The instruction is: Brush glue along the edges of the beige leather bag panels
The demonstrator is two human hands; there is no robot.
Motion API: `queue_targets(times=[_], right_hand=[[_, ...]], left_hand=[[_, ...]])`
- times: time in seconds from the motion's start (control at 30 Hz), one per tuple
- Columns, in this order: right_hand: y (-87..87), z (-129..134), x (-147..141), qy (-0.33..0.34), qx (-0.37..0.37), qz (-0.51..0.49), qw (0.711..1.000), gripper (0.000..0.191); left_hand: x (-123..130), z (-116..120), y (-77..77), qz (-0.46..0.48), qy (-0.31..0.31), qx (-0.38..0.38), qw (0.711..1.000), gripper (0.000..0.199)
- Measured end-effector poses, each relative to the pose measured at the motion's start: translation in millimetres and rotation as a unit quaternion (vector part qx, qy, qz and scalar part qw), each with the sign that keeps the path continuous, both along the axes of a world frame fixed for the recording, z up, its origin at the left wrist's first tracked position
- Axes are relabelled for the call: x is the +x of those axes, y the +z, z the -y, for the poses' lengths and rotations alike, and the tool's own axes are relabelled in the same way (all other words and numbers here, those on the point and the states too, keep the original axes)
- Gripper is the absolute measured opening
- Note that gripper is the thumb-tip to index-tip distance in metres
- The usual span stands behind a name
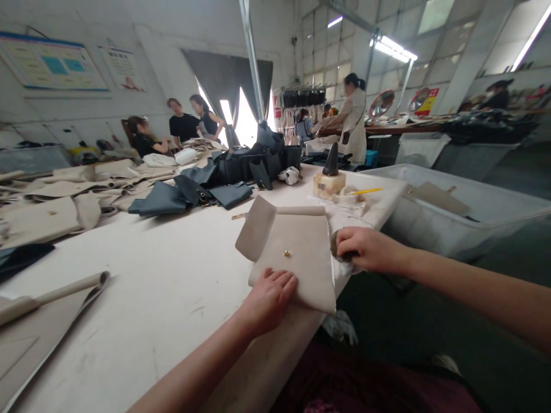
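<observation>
A beige bag piece (303, 235) with a small gold clasp (286, 253) lies at the near edge of the white table. Its flap (257, 228) is folded out to the left, with a gold-tipped strap (238, 216) beyond it. My left hand (271, 298) rests on the lower left of the piece, fingers laid over the surface. At the piece's right edge, my right hand (359, 248) is closed around a dark, rounded object (334, 244), mostly hidden by the fingers. I cannot make out its exact kind.
Dark blue bags (258, 163) are piled behind on the white table (150, 275). Beige pieces (43, 215) lie at left. A cream block with a black cone (330, 160) and a yellow stick (367, 191) stand beyond my right hand. A white bin (486, 203) is at right.
</observation>
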State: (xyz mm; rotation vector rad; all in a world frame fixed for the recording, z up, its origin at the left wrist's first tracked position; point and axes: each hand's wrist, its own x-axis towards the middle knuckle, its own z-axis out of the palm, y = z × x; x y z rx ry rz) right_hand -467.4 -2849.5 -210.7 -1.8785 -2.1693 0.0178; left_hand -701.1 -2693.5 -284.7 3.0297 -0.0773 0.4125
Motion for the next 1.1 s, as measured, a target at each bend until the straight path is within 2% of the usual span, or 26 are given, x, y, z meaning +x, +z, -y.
queue_targets(times=[0.1, 0.17, 0.27, 0.37, 0.43, 0.5, 0.6, 0.63, 0.7, 0.77, 0.8, 0.83, 0.9, 1.0, 1.1], right_hand=[[30.3, 18.6, 11.1, -0.048, 0.133, -0.058, 0.988, 0.031], [40.4, 29.8, 14.7, -0.088, 0.211, -0.066, 0.971, 0.026], [43.1, 42.3, 23.2, -0.173, 0.307, -0.071, 0.933, 0.021], [41.4, 45.1, 35.7, -0.231, 0.356, -0.093, 0.901, 0.023], [42.5, 38.9, 39.3, -0.229, 0.373, -0.096, 0.894, 0.023], [45.0, 24.7, 33.5, -0.189, 0.382, -0.089, 0.9, 0.022], [45.5, -11.1, 8.7, -0.09, 0.348, -0.103, 0.928, 0.027], [44.0, -25.4, -0.7, -0.056, 0.305, -0.11, 0.944, 0.03], [40.2, -52.7, -14.6, -0.009, 0.156, -0.083, 0.984, 0.033], [38.5, -72.2, -16.0, -0.031, 0.031, 0.006, 0.999, 0.029], [39.7, -77.1, -11.3, -0.058, 0.017, 0.044, 0.997, 0.027], [42.3, -78.0, -3.4, -0.086, 0.04, 0.063, 0.993, 0.027], [50.8, -68.3, 17.9, -0.132, 0.157, 0.036, 0.978, 0.028], [61.3, -32.7, 48.9, -0.206, 0.341, -0.049, 0.916, 0.026], [54.7, 7.2, 66.7, -0.309, 0.418, -0.108, 0.847, 0.027]], left_hand=[[6.3, -9.7, -0.4, -0.007, -0.023, 0.008, 1.0, 0.04], [14.4, -21.6, 3.5, -0.011, 0.015, -0.039, 0.999, 0.038], [29.9, -43.7, 13.3, 0.012, 0.124, -0.186, 0.975, 0.029], [44.5, -62.4, 18.9, 0.02, 0.15, -0.327, 0.933, 0.026], [51.3, -69.0, 18.6, 0.013, 0.146, -0.369, 0.918, 0.025], [54.7, -70.2, 17.3, 0.006, 0.144, -0.367, 0.919, 0.024], [54.5, -64.3, 17.0, 0.008, 0.148, -0.326, 0.933, 0.021], [53.7, -61.4, 17.3, 0.011, 0.151, -0.31, 0.939, 0.019], [52.6, -56.3, 17.4, 0.019, 0.161, -0.285, 0.945, 0.017], [52.2, -54.3, 16.3, 0.025, 0.175, -0.276, 0.945, 0.018], [52.1, -54.9, 15.5, 0.032, 0.182, -0.28, 0.942, 0.018], [51.9, -56.7, 14.9, 0.046, 0.187, -0.296, 0.936, 0.019], [50.9, -63.2, 15.7, 0.095, 0.191, -0.369, 0.905, 0.02], [48.3, -78.2, 24.3, 0.189, 0.196, -0.513, 0.814, 0.026], [47.3, -96.6, 39.5, 0.237, 0.176, -0.603, 0.741, 0.035]])
